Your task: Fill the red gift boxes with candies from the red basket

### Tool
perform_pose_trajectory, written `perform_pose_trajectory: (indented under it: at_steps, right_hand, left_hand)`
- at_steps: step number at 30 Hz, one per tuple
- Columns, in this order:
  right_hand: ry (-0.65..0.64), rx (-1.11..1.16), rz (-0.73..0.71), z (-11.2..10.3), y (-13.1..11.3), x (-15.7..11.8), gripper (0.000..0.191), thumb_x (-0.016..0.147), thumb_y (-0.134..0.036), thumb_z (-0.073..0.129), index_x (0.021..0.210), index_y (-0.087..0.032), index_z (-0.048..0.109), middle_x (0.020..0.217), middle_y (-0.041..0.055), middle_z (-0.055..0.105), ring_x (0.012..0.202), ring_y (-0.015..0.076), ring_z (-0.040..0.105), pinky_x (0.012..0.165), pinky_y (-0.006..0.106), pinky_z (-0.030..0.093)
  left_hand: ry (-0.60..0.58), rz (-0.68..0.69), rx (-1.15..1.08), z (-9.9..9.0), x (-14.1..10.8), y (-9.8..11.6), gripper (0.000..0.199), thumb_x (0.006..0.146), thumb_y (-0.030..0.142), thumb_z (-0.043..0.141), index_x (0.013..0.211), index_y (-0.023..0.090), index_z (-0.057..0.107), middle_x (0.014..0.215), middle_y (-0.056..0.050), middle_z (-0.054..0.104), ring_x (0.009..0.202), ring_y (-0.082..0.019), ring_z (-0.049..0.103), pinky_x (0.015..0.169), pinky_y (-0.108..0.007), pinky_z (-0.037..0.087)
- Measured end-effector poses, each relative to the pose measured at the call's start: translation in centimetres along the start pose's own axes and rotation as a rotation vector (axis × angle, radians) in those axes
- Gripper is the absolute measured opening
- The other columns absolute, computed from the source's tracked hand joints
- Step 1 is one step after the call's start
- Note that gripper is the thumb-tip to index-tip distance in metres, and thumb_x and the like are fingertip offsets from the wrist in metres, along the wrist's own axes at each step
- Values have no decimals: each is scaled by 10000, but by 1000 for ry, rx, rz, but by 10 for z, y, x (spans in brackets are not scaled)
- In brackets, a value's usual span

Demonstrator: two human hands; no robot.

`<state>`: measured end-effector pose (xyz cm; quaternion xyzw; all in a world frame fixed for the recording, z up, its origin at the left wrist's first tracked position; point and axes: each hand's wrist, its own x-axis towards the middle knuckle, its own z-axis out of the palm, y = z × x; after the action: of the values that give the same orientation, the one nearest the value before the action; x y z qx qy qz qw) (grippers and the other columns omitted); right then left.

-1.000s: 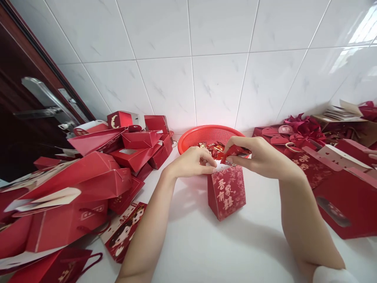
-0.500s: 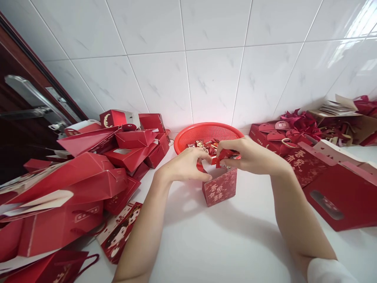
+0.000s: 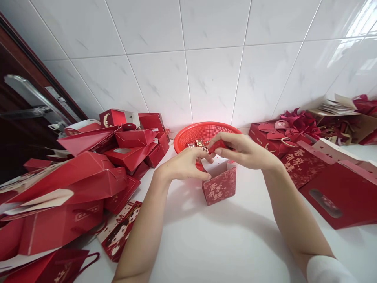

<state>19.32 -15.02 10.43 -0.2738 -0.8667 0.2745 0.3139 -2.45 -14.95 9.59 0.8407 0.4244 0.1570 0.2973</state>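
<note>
A small red gift box [image 3: 220, 186] with pale gold characters stands upright on the white table, its top open and its pale inside showing. My left hand [image 3: 185, 163] is at its left edge, with the thumb on the front rim and the fingers curled behind. Above the back of the box, my right hand [image 3: 241, 149] pinches a glossy red piece [image 3: 216, 147]; whether it is part of the box or a separate wrapper I cannot tell. Just behind is a red plastic basket [image 3: 188, 133] with wrapped sweets [image 3: 196, 144] in it, partly hidden by my hands.
Red gift boxes and bags [image 3: 85, 188] are heaped on the left, beside a door with a metal handle [image 3: 32, 94]. On the right stand larger red boxes [image 3: 332, 188], dark pink ribbon [image 3: 300, 122] and an open carton [image 3: 362, 127]. A tiled wall [image 3: 212, 82] rises behind.
My right hand has risen slightly and moved left with the red piece, and more of the box's pale inside shows. The left hand has stayed at the box's edge.
</note>
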Motion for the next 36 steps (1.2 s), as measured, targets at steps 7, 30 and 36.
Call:
perform_pose_trajectory:
  at_steps: [7, 30, 36]
  right_hand:
    - [127, -5, 18, -12, 0, -8, 235, 932, -381, 628, 1087, -215, 688, 1221, 88, 686, 1145, 244, 635, 972, 396, 533]
    - [-9, 47, 236, -26, 24, -11, 620, 972, -689, 330, 839, -211, 702, 779, 37, 639, 783, 189, 590, 713, 311, 481]
    - [59, 11, 182, -18, 25, -5, 467, 924, -617, 537, 783, -184, 641, 685, -9, 523, 636, 131, 447, 567, 264, 368]
  left_hand:
    - [-3, -18, -1, 0, 0, -5, 348, 672, 326, 759, 1003, 217, 746, 1123, -41, 701, 1008, -244, 649, 802, -301, 522]
    - [524, 288, -186, 5, 12, -9, 210, 843, 209, 601, 1007, 196, 731, 1021, -52, 719, 938, -193, 657, 789, -301, 558]
    - [599, 320, -227, 4, 13, -9, 127, 846, 231, 614, 818, 201, 734, 921, -57, 686, 907, -188, 643, 775, -301, 559]
